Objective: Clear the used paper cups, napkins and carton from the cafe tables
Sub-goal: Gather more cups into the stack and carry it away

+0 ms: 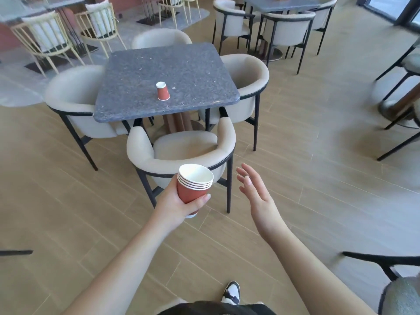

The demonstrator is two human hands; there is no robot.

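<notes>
The left hand [176, 201] grips a stack of nested red paper cups [193, 189], mouths up, at lower centre of the frame; four white rims show one above another. The right hand [254, 192] hangs just right of the stack, apart from it, fingers spread and straight, holding nothing. Above them, in the middle of the frame, one red cup [163, 91] stands upside down on the grey speckled surface [136, 87], near its front edge. Cream chairs ring that surface; the nearest chair [181, 153] sits between it and the hands. A black-and-white shoe [231, 293] shows at the bottom edge on the wood-look floor [318, 178].
</notes>
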